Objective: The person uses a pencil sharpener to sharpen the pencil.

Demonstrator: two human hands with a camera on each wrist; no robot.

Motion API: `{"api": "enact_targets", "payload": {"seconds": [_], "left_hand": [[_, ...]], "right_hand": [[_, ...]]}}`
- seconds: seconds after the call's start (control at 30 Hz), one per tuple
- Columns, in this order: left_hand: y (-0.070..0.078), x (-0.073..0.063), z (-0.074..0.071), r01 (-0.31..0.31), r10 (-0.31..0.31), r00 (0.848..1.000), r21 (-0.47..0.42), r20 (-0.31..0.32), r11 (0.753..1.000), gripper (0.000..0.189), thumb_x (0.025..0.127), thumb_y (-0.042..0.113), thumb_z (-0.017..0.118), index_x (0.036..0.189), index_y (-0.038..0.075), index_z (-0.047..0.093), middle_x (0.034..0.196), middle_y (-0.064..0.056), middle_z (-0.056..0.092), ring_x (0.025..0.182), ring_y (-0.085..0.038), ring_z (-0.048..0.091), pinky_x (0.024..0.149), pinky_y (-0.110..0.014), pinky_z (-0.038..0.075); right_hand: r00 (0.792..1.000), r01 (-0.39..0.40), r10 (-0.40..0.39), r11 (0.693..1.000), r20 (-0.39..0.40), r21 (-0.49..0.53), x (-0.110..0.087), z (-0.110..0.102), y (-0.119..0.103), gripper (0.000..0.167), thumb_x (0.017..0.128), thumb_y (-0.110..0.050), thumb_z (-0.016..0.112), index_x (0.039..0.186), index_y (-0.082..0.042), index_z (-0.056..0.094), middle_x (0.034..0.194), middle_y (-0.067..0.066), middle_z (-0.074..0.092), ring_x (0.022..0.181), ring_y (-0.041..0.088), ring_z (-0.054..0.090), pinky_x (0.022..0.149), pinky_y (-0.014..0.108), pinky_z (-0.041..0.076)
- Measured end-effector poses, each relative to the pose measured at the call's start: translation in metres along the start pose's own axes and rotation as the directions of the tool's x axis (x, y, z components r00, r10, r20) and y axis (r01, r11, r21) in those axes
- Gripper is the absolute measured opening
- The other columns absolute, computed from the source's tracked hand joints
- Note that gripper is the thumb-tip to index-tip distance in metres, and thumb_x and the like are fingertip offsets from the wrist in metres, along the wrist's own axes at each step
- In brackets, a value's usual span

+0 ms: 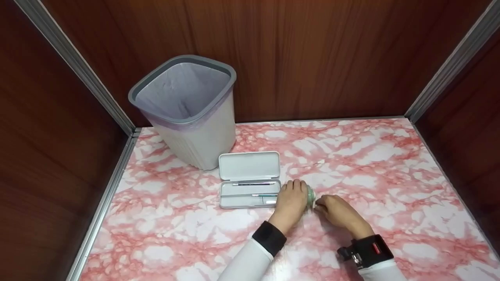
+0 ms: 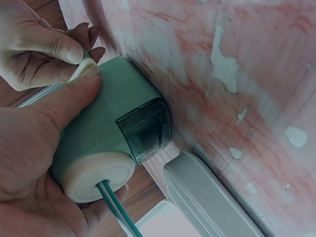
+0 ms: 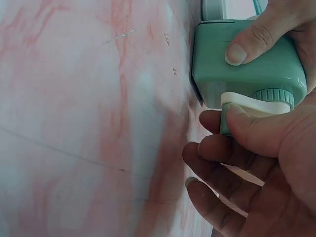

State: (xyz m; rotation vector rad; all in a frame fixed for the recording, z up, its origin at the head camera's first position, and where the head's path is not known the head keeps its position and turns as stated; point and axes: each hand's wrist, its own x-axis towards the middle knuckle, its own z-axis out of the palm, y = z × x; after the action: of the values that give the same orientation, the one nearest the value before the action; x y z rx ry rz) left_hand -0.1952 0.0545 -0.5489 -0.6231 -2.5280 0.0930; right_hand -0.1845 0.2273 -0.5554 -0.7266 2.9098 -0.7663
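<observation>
A green crank pencil sharpener [image 2: 98,113] lies on the table, and my left hand [image 1: 292,199] grips its body from above. In the left wrist view a teal striped pencil [image 2: 116,207] sticks into the round cream front of the sharpener. My right hand [image 1: 338,210] pinches the small green knob [image 3: 224,118] on the end of the cream crank arm [image 3: 254,104]. Left of my left hand lies an open pencil case [image 1: 249,166], with a dark pencil [image 1: 254,184] in its tray. The dark clear shavings drawer [image 2: 148,128] shows on the sharpener's side.
A pale waste bin [image 1: 203,144] with a grey rim and purple liner stands behind the pencil case, at the left. Wood-grain panels [image 1: 312,58] wall in the back and both sides of the red-and-white marbled table [image 1: 371,156].
</observation>
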Motion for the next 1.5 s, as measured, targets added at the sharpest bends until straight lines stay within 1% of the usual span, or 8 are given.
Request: {"api": "enact_targets", "payload": {"seconds": [0.23,0.33,0.53,0.73,0.9,1.03,1.33,1.5], "left_hand": [[-0.003,-0.002,-0.003,0.005,-0.005,1.0,0.003,-0.027,1.0,0.022,0.089,0.019,0.05,0.104,0.008,0.062,0.089,-0.002,0.056,0.08,-0.017,0.055,0.065,-0.025,0.044],[-0.002,-0.003,-0.002,0.007,-0.007,1.0,-0.006,-0.009,1.0,0.021,0.089,0.021,0.053,0.104,0.009,0.062,0.089,-0.002,0.056,0.08,-0.016,0.055,0.065,-0.026,0.044],[0.0,-0.003,-0.001,0.005,-0.005,1.0,-0.004,0.016,1.0,0.019,0.088,0.023,0.059,0.103,0.011,0.061,0.089,-0.002,0.055,0.08,-0.016,0.054,0.067,-0.026,0.045],[0.001,0.0,-0.003,-0.006,0.006,1.0,-0.003,0.019,1.0,0.019,0.091,0.02,0.05,0.103,0.011,0.062,0.089,-0.002,0.056,0.08,-0.016,0.055,0.067,-0.027,0.046],[0.001,0.002,-0.006,-0.004,0.003,0.998,0.01,0.056,1.0,0.021,0.094,0.018,0.045,0.104,0.01,0.062,0.091,-0.002,0.055,0.082,-0.016,0.055,0.067,-0.027,0.046],[0.001,0.004,-0.006,-0.005,0.004,0.997,0.013,0.079,1.0,0.021,0.093,0.02,0.048,0.105,0.01,0.062,0.092,-0.002,0.055,0.083,-0.016,0.055,0.068,-0.027,0.046],[0.003,0.005,-0.003,-0.018,0.016,0.989,0.012,0.146,1.0,0.024,0.092,0.024,0.053,0.11,0.009,0.061,0.095,-0.003,0.055,0.086,-0.017,0.055,0.071,-0.028,0.046],[0.002,0.006,-0.004,-0.021,0.021,0.987,0.0,0.162,1.0,0.024,0.093,0.023,0.051,0.111,0.01,0.061,0.096,-0.002,0.056,0.087,-0.017,0.055,0.072,-0.028,0.046]], "right_hand": [[1.0,-0.001,0.001,1.0,-0.007,0.016,-0.006,0.006,-0.006,0.012,0.093,-0.007,0.062,0.083,-0.011,0.059,0.075,-0.006,0.052,0.069,0.013,0.051,0.065,0.037,0.045],[1.0,0.0,0.0,1.0,-0.011,-0.002,-0.009,0.007,-0.007,0.011,0.093,-0.006,0.061,0.084,-0.01,0.058,0.076,-0.006,0.051,0.068,0.012,0.05,0.064,0.036,0.044],[0.997,0.066,-0.067,0.997,-0.037,-0.029,-0.016,0.005,-0.01,0.005,0.093,-0.007,0.062,0.089,-0.008,0.061,0.077,-0.002,0.054,0.069,0.013,0.053,0.063,0.037,0.046],[0.998,0.046,-0.047,0.999,-0.039,-0.019,-0.02,0.001,-0.012,0.003,0.093,-0.006,0.061,0.09,-0.007,0.061,0.079,-0.003,0.054,0.071,0.015,0.056,0.065,0.038,0.047],[0.998,0.037,-0.038,0.999,-0.051,-0.025,-0.02,-0.001,-0.015,0.005,0.093,-0.003,0.06,0.092,-0.007,0.063,0.08,-0.001,0.056,0.074,0.016,0.058,0.067,0.039,0.048],[0.996,0.051,-0.054,0.997,-0.067,-0.049,-0.021,-0.002,-0.016,0.007,0.092,0.0,0.06,0.092,-0.006,0.063,0.082,0.0,0.057,0.076,0.017,0.059,0.068,0.039,0.049],[0.997,0.024,-0.025,1.0,-0.077,-0.012,-0.022,-0.009,-0.02,0.015,0.09,0.005,0.059,0.097,-0.007,0.064,0.085,0.0,0.058,0.079,0.016,0.06,0.072,0.038,0.051],[0.989,0.075,-0.077,0.997,-0.127,-0.017,-0.023,-0.011,-0.02,0.01,0.092,0.004,0.059,0.094,-0.005,0.062,0.085,-0.002,0.055,0.079,0.015,0.058,0.071,0.037,0.05]]}}
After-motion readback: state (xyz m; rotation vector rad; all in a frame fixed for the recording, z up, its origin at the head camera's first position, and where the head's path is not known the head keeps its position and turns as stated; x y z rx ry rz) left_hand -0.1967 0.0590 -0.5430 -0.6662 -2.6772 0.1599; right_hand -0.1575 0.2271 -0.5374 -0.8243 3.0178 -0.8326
